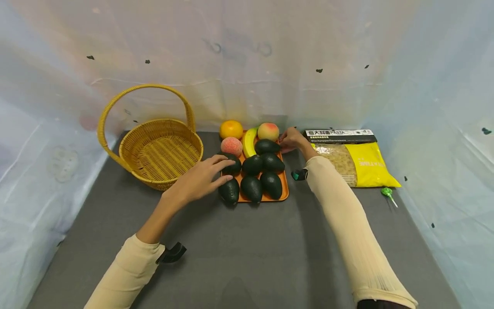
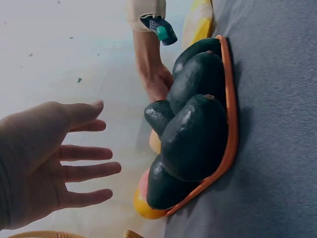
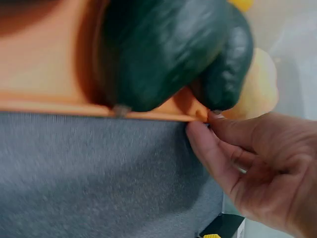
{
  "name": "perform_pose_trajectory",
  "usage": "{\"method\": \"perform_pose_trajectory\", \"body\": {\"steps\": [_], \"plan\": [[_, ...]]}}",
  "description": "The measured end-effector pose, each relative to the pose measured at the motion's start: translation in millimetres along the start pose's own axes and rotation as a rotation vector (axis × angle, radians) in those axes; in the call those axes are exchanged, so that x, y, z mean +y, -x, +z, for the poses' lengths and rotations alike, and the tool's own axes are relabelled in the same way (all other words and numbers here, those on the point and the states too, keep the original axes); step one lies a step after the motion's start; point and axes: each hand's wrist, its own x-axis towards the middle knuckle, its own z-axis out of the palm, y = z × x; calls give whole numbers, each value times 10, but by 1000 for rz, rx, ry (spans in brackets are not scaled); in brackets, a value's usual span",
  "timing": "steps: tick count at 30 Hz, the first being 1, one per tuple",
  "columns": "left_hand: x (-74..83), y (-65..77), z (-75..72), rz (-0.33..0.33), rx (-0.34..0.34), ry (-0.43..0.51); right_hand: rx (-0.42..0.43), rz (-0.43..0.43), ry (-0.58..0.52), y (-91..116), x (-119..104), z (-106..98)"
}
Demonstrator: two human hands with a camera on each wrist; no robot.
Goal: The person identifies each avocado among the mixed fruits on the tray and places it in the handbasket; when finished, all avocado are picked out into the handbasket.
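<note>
An orange tray (image 1: 285, 189) carries several dark green avocados (image 1: 251, 189), a banana (image 1: 249, 141), a peach (image 1: 268, 131), a pinkish-red round fruit (image 1: 232, 146) and an orange (image 1: 231, 129). At the tray's far right side, my right hand (image 1: 292, 140) pinches the rim between thumb (image 3: 233, 130) and fingers, close beside the tip of an avocado (image 3: 225, 69). My left hand (image 1: 202, 177) reaches toward the tray's left side with fingers spread. In the left wrist view that hand (image 2: 59, 163) holds nothing and stays apart from the avocados (image 2: 195, 139).
On the left stands a yellow wicker basket (image 1: 129, 148) with a tall handle. To the right lie a black pasta box (image 1: 339, 136), a yellow pasta bag (image 1: 368, 165) and a green lollipop (image 1: 387, 192). Pale sheeting (image 1: 247, 64) encloses the grey table (image 1: 247, 249) at the back and sides.
</note>
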Motion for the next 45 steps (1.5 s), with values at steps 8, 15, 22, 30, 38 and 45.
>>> {"method": "perform_pose_trajectory", "body": {"steps": [8,15,22,30,38,45], "plan": [[-151,130,179,75,-80,54,-70,59,-32,-122,14,72],[-264,147,293,197,-91,51,-108,51,136,-173,-13,48],[-250,74,325,215,-137,55,-92,74,213,-282,1,0],[-143,75,435,-101,-41,75,-123,90,184,-280,-78,19],[4,-14,574,-299,-71,56,-99,105,205,-220,-127,-43],[18,-8,605,-280,-54,80,-132,148,176,-303,-75,-19]]}}
